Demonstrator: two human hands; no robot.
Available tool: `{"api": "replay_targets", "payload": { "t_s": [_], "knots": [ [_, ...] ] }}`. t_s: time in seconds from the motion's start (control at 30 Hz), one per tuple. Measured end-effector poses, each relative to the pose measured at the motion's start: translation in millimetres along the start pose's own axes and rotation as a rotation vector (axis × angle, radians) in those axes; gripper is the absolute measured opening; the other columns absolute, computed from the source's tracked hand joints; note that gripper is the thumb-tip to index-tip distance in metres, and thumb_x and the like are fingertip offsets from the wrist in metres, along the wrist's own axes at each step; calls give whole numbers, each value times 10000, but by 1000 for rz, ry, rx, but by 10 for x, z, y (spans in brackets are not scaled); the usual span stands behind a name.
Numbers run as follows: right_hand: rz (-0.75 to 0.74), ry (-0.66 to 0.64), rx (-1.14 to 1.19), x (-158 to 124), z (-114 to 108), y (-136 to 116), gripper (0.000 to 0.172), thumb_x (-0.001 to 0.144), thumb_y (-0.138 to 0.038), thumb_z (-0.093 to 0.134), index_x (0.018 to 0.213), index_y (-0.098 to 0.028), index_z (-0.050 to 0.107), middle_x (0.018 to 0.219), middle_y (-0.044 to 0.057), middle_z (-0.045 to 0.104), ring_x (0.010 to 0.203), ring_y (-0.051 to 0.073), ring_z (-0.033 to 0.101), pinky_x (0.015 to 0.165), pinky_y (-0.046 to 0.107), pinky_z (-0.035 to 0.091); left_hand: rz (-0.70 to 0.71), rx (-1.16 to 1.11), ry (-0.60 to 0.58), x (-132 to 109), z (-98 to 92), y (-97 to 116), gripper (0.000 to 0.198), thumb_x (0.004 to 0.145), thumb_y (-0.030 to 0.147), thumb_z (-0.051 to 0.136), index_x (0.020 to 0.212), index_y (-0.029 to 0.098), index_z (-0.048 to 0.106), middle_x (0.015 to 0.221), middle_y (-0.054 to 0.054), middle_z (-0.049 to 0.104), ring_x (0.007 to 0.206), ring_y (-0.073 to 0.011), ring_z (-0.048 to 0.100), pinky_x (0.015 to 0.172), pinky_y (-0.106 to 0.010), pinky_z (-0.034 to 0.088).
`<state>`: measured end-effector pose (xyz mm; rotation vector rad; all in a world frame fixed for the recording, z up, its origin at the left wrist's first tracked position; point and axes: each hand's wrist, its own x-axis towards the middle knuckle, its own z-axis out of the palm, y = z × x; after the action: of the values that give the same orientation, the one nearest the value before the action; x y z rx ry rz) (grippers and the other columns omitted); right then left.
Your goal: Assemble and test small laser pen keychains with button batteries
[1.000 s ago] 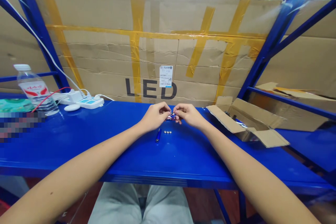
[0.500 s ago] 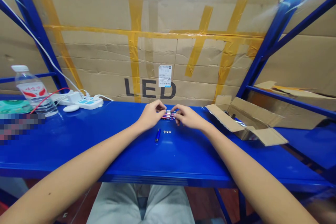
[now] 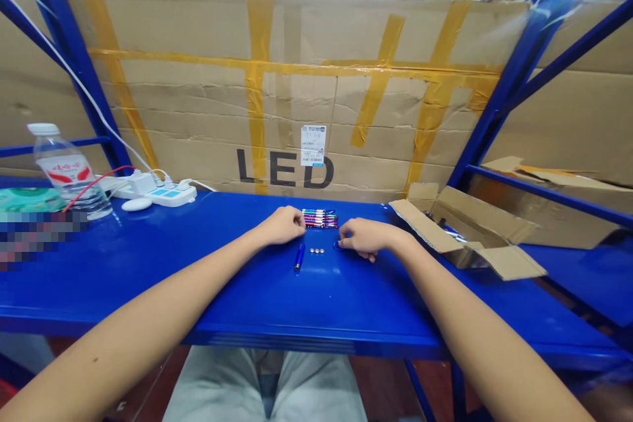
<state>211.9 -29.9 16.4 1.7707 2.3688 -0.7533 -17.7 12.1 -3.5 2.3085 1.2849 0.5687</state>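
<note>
1. My left hand: curled into a loose fist, knuckles resting on the worktop, nothing visible inside it.
2. My right hand: lying low on the worktop, fingertips drawn together at a small dark ring; I cannot tell whether they grip it or only touch it.
3. Row of small coloured pen-shaped pieces: lying side by side, just beyond and between both hands, touching neither.
4. Blue barrel: lying loose, just in front of my left hand.
5. Three button cells: in a short line between the barrel and the ring.
6. Worktop: glossy blue metal shelf of a blue rack.
7. Open cardboard box: to my right, flaps spread.
8. Taped cardboard sheet marked "LED": standing along the back.
9. Far left: white power strip and water bottle.
</note>
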Motion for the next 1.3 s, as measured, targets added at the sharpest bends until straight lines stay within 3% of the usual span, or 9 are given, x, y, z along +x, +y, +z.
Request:
{"api": "replay_targets", "payload": {
  "t_s": [0.17,0.4,0.8,1.3],
  "knots": [
    [41,48,-68,1,-18,11,253,811,-420,581,824,-167,593,608,40,633,462,162,599,459,249,424,-4,1,-154,-10,-37,12,149,691,187,548,723,165,692,782,-30,722,736,-165,634,672,-248,448],
    [-121,75,-57,-14,-28,-21,219,754,-375,648,853,-183,608,714,39,674,575,155,622,516,237,408,22,21,-225,-19,-87,4,171,684,225,537,729,158,689,745,-25,693,703,-158,594,654,-244,431],
    [-94,52,-30,-3,-14,-16,219,745,-331,667,888,-181,597,759,44,675,571,147,604,515,239,400,118,13,-362,-47,-184,56,205,711,264,594,851,167,707,831,-13,699,773,-149,592,691,-227,420],
    [-75,30,-8,10,-22,28,342,737,-371,673,1009,-182,589,795,39,670,602,146,622,493,223,412,98,18,-376,-44,-191,37,189,705,270,597,822,163,700,804,-16,696,743,-148,587,666,-231,418]
  ]
}}
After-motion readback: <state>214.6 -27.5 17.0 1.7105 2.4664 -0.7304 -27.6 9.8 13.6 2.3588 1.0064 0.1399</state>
